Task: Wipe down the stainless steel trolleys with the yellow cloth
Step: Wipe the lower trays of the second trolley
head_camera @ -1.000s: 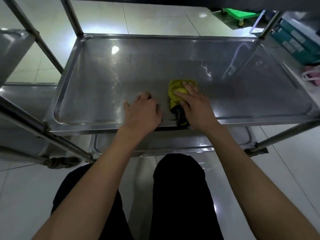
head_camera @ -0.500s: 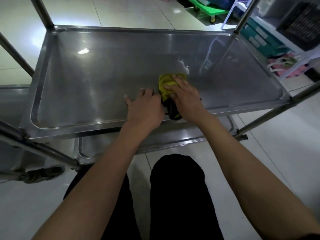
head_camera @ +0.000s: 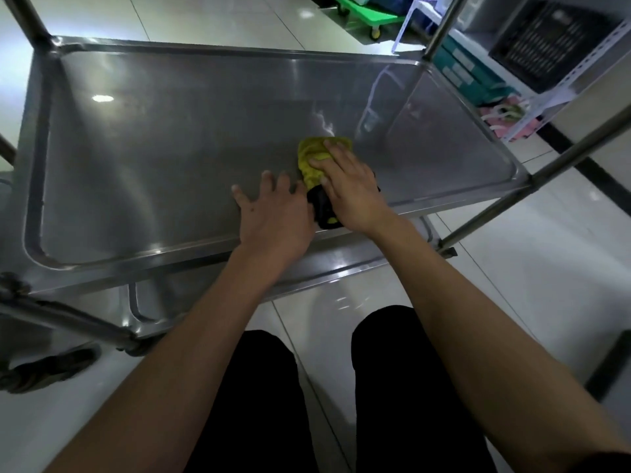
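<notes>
Two bare hands rested on the middle shelf of a stainless steel trolley [head_camera: 164,158], one of them pressing a cloth to the metal.

The trolley's rimmed rectangular shelf filled most of the view, with a lower steel shelf [head_camera: 177,295] showing beneath its near edge and a white slotted-angle storage rack [head_camera: 563,87] standing beyond its right end. The right hand [head_camera: 348,189] lay palm-down with fingers spread, flattened on the bunched yellow cloth [head_camera: 316,158] near the shelf's front edge, right of centre. The left hand [head_camera: 276,216] lay open and flat on bare steel just beside it, holding nothing.
</notes>
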Demonstrator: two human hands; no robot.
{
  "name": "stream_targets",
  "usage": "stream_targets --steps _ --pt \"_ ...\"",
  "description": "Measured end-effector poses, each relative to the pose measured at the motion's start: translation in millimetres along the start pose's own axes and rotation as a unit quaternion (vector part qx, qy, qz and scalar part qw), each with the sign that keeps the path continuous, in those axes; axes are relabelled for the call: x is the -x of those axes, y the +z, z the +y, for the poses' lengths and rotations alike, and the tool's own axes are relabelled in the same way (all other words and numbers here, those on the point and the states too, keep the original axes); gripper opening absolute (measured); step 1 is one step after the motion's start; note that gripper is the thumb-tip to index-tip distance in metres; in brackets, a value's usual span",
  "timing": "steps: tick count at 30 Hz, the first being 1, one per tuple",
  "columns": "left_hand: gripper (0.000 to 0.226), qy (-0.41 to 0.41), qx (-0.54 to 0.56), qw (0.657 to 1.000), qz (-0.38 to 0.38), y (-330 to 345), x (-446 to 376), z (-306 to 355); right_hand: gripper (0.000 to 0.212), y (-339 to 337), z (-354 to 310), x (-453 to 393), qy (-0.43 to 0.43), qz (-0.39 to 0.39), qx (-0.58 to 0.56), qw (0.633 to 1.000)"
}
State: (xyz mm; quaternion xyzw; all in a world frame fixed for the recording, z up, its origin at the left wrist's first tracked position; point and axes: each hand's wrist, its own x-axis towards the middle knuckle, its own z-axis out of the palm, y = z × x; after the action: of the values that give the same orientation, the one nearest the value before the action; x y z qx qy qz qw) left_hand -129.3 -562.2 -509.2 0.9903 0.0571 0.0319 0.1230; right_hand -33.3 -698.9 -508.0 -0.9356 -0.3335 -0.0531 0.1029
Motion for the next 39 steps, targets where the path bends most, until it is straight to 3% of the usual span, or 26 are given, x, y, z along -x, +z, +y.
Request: stream_targets --steps 9,18,30,39 --pt "0.037 -0.065 0.003 0.997 0.038 2 -5 9 0.035 9 17 0 -0.038 0.033 -0.074 0.996" --pt "0.039 -0.18 -0.019 0.98 0.081 4 -32 107 0.035 -7 107 12 -0.09 0.024 -0.113 0.989" --pt "0.035 -0.1 -0.005 0.994 0.047 42 -105 268 0.046 -47 288 34 -0.06 -0.01 -0.114 0.992" --pt "0.029 -0.064 -0.034 0.997 0.038 65 -136 330 0.058 -68 362 45 0.028 -0.001 -0.094 0.995"
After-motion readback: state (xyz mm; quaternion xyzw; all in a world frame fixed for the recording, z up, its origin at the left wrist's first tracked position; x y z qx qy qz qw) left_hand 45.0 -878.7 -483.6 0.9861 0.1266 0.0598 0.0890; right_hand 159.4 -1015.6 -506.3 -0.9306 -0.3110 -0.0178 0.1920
